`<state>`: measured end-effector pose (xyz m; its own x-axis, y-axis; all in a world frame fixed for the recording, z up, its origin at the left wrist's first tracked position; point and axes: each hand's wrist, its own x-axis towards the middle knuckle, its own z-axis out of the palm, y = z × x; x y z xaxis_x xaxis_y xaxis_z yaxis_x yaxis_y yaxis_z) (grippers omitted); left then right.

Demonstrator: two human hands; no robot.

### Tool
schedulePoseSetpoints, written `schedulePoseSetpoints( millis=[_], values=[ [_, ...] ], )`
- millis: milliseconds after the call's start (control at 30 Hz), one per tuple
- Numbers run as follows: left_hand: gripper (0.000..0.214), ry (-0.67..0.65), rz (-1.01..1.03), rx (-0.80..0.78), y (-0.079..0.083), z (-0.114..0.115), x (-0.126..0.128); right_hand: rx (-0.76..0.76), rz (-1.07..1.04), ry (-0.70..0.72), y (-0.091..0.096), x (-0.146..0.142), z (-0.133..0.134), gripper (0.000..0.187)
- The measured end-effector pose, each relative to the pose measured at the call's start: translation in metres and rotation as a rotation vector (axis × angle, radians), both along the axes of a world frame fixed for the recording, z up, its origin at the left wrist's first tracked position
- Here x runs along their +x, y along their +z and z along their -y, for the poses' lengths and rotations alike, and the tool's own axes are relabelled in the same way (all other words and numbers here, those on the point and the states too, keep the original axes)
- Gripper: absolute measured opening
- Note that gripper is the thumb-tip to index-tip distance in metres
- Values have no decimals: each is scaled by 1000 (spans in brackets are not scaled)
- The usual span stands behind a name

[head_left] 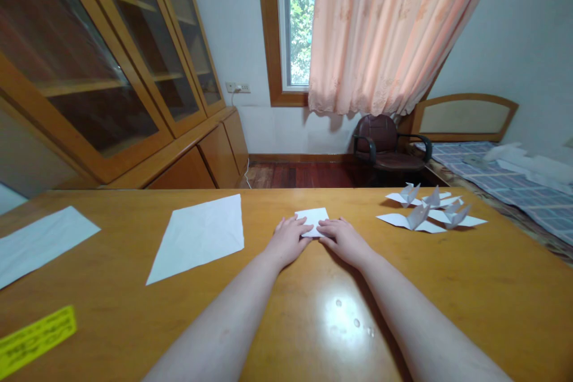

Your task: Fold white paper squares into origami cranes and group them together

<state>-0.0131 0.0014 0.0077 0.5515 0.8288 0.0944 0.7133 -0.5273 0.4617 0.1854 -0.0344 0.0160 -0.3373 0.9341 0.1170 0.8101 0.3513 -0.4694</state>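
Note:
A small folded piece of white paper lies on the wooden table, between my two hands. My left hand grips its left side, with the fingertips on top and the thumb at the near edge. On the opposite side, my right hand holds the paper the same way, its fingers bent over the right edge. The fingertips of both hands almost meet over the near half. How many layers the paper has, I cannot tell. To the right stand several folded paper cranes with spread wings, grouped close together.
A white paper sheet lies flat left of my hands, and another sheet is farther left. A yellow label sits at the near left of the table. Beyond it are a glass-door cabinet, a chair and a bed.

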Motion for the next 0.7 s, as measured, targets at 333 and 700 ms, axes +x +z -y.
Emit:
schedulePoseSetpoints(
  millis=[333,700],
  values=[
    [23,31,131,57,11,2,1,73,-87,7,5,0,-1,23],
    [38,133,105,43,4,-3,1,65,-108,-51,1,0,-3,16]
  ],
)
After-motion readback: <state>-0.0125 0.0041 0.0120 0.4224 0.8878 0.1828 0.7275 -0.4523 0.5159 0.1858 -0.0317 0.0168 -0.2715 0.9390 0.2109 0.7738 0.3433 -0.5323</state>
